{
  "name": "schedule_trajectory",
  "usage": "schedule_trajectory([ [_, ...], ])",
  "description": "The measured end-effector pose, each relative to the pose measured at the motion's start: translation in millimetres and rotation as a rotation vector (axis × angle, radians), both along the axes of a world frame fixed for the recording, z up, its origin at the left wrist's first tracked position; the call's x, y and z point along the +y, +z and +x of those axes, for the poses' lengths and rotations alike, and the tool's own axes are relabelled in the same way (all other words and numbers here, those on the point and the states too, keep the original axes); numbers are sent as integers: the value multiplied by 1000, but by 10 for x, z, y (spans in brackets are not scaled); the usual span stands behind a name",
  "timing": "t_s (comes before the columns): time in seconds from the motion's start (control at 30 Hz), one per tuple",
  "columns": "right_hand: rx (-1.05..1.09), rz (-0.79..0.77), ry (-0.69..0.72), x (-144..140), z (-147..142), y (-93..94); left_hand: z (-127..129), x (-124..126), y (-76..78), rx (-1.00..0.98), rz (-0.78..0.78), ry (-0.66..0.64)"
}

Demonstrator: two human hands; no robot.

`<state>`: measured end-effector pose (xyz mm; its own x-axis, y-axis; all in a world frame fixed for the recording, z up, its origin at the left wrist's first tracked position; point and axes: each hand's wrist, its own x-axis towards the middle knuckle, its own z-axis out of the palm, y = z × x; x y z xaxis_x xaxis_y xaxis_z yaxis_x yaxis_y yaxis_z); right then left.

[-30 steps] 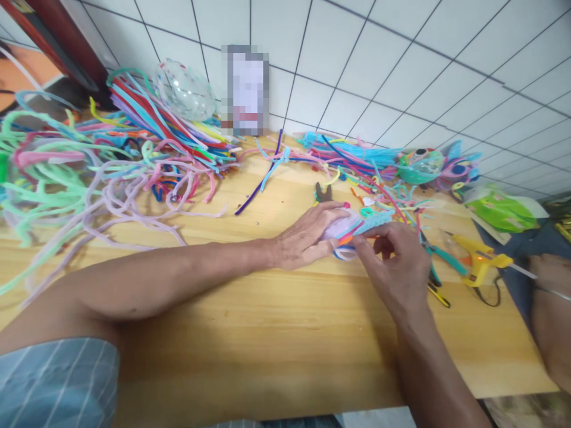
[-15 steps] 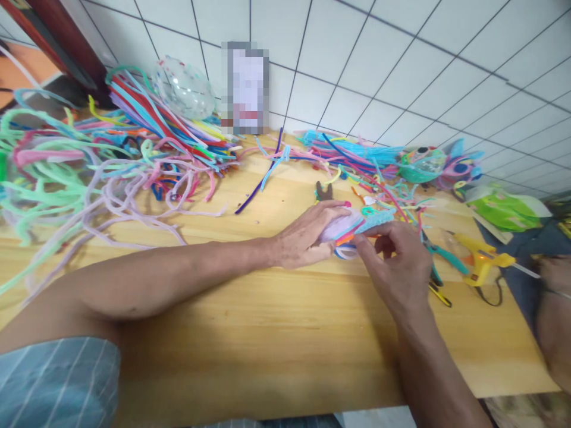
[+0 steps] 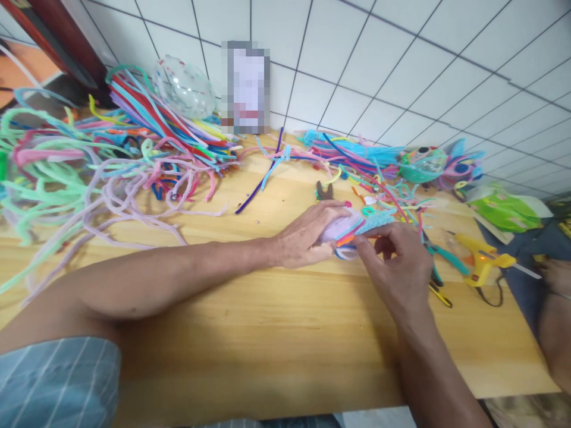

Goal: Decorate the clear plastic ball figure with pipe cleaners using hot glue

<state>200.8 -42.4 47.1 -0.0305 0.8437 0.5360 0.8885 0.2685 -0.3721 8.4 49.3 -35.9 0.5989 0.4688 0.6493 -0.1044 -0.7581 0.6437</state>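
Observation:
My left hand (image 3: 307, 235) lies on the wooden table (image 3: 267, 321) and grips a small bundle of pipe cleaners (image 3: 352, 229), lilac, light blue and orange. My right hand (image 3: 397, 267) pinches the orange end of that bundle at its near edge, fingertips touching the left hand's thumb. Both forearms rest on or just above the tabletop.
A big heap of loose pipe cleaners (image 3: 102, 154) covers the left and back of the table, with a clear plastic ball (image 3: 185, 89) on it. More pipe cleaners (image 3: 357, 157) lie at the back right. A yellow glue gun (image 3: 484, 258) and pliers (image 3: 439, 267) sit right. Another person's arm (image 3: 553, 309) is at the right edge.
Both hands stay on the bundle with barely any shift. The other person's arm at the right edge has drifted slightly.

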Motion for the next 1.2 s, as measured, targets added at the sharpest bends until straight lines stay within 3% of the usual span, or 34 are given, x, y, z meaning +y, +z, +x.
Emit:
schedule_trajectory([
  [0.4, -1, -25, -7, -28, -39, 0, 1, -67, 139, -29, -150, 41],
  [1.0, 174, -119, -1, -12, 76, -41, 31, -58, 18, -41, -62, 92],
  [1.2, 164, -117, -12, -10, 44, -30, 13, -88, 34, -35, -105, 72],
])
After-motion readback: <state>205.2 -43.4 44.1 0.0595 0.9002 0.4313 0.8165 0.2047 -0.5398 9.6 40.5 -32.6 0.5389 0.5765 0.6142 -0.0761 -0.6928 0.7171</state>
